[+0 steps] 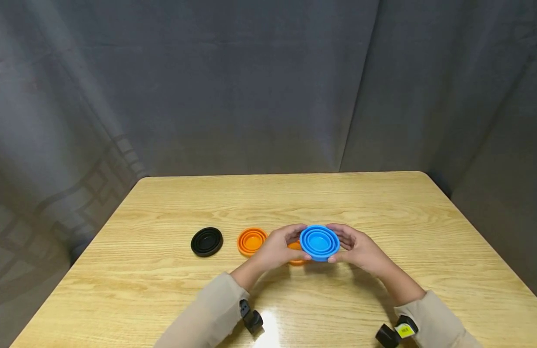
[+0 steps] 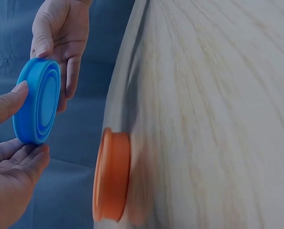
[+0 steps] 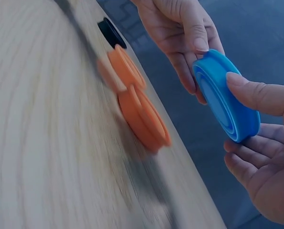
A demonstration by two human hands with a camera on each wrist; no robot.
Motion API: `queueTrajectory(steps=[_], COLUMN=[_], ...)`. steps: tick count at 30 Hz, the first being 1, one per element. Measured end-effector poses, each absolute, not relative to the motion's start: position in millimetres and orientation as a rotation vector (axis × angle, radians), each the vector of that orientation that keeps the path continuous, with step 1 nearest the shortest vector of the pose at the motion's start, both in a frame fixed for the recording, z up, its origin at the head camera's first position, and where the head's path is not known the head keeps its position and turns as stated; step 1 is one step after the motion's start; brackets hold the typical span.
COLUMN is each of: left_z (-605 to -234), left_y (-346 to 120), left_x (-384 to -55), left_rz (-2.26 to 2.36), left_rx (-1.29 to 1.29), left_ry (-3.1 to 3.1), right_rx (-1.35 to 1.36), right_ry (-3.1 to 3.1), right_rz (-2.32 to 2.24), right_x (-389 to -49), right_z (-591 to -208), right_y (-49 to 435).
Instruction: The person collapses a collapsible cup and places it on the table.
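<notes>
A blue collapsible cup (image 1: 319, 243), folded flat into concentric rings, is held above the table between both hands. My left hand (image 1: 277, 247) pinches its left side, thumb on the near rim and fingers at the far side. On the opposite side my right hand (image 1: 360, 249) grips it the same way. Both wrist views show the blue cup (image 2: 36, 101) raised clear of the wood, thumbs on one face edge and fingers on the other. Partly hidden behind my left hand, an orange collapsible cup (image 1: 297, 262) lies on the table.
Another folded orange cup (image 1: 252, 241) lies left of the hands, and a black folded cup (image 1: 206, 241) sits farther left. They stand in a rough row on the wooden table (image 1: 173, 208). A grey curtain (image 1: 251, 96) hangs behind the table.
</notes>
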State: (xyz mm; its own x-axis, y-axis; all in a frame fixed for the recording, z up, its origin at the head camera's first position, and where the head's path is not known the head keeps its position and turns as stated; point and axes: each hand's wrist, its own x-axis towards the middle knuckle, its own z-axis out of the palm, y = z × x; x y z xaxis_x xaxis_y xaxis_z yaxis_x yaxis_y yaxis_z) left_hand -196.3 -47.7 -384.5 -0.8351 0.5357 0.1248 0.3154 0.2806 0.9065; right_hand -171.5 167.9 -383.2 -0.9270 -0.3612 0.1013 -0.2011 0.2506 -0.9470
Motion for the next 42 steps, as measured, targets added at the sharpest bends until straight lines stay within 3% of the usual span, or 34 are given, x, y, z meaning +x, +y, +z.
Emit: queueTrajectory(steps=[42], left_z=[-400.5], left_y=[26.2], left_x=[-218.3], left_rz=[0.766], left_rx=[0.923], left_ry=[2.733], right_rx=[-0.352], right_ry=[2.543], right_rz=[-1.441], right_x=[-189.2], right_z=[-411.3], right_y=[219.5])
